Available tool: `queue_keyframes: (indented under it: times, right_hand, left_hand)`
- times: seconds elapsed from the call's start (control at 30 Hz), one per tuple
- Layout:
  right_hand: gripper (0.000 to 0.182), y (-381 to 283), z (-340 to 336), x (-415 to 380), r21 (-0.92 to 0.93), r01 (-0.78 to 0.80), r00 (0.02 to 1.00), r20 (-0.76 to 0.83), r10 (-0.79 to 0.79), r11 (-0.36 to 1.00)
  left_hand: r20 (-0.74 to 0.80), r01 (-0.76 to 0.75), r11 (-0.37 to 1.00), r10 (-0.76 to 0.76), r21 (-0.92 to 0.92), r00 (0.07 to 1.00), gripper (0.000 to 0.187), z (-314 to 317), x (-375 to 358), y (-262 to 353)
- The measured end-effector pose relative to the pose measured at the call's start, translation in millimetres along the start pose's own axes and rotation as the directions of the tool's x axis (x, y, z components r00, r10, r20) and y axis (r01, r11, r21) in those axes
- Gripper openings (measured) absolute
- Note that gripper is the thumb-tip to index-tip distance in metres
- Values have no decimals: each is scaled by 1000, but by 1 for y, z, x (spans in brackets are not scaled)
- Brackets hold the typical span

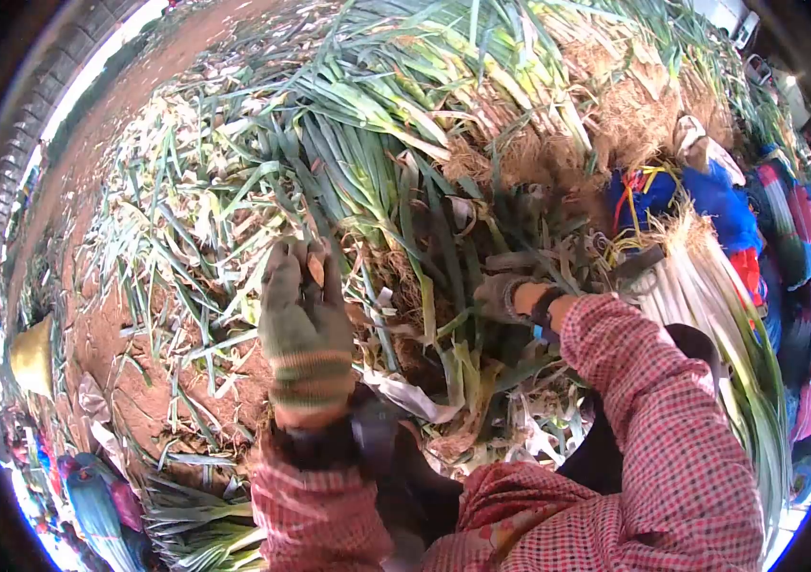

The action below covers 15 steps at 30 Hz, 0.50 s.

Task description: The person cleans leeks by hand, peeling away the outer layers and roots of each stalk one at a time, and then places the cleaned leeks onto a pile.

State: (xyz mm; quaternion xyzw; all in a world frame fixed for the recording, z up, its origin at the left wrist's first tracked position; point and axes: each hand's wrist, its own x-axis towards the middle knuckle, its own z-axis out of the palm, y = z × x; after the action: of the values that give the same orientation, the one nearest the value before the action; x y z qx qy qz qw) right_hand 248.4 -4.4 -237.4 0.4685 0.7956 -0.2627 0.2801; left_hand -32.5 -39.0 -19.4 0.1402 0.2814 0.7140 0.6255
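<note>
My left hand [305,329], in a grey-green work glove with a striped cuff, is held over the litter with its fingers stretched out. Between the fingers shows a small tan spot. To the right, my right hand [501,296] wears a dark glove and is curled closed, low among dark leaves; what it holds, if anything, I cannot tell. Just beyond both hands lies a bunch of green onions [353,172] with long green leaves. A trimmed bundle of green onions [691,276] with white stalks rests beside my right forearm.
A big heap of rooted green onions [520,86] stretches across the back. Loose leaf scraps [186,200] cover the reddish soil [119,362] at left. Blue bags [701,205] with red and yellow ties lie at right. More green onions [205,524] are at the lower left.
</note>
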Motion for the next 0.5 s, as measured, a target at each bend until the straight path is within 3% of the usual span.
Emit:
queue_keyframes:
  times: [0.03, 0.1, 0.17, 0.2, 0.23, 0.27, 0.33, 0.37, 0.43, 0.5]
  right_hand:
    - [43, 4, -1, 11, 4, 4, 1000, 5, -4, 1000]
    - [40, 12, -13, 30, 193, -1, 951, -305, 61, 981]
    - [35, 30, -38, 57, 377, 35, 826, -532, 185, 926]
    - [35, 45, -53, 75, 451, 47, 746, -609, 269, 891]
    - [37, 58, -78, 87, 480, 4, 755, -576, 312, 877]
    - [39, 68, -104, 95, 508, -40, 763, -540, 354, 861]
    - [46, 91, -131, 127, 548, -142, 674, -557, 486, 825]
    - [46, 108, -138, 149, 549, -133, 684, -552, 478, 825]
    - [60, 139, -142, 199, 408, -171, 581, -694, 426, 897]
    - [68, 136, -174, 188, 430, -216, 736, -518, 436, 877]
  left_hand:
    - [-6, 2, 1000, -2, 3, 1000, 15, 2, -4, 1]
    - [-65, 104, 990, -98, 92, 993, 19, 8, -13, -1]
    - [-158, 210, 978, -207, 3, 965, 20, 14, -21, -7]
    - [-106, 277, 961, -278, -25, 955, 29, 5, -20, -10]
    - [-272, 274, 960, -277, -51, 921, 31, 9, -22, -15]
    - [-249, 299, 954, -291, -6, 924, 32, 9, -21, -19]
    - [-237, 320, 946, -301, 45, 924, 33, 8, -18, -25]
    - [-219, 367, 930, -361, -17, 906, 33, 9, -16, -28]
    - [-194, 447, 890, -456, -89, 869, 32, 10, -10, -33]
    - [-189, 505, 863, -499, -22, 846, 30, 9, 1, -37]
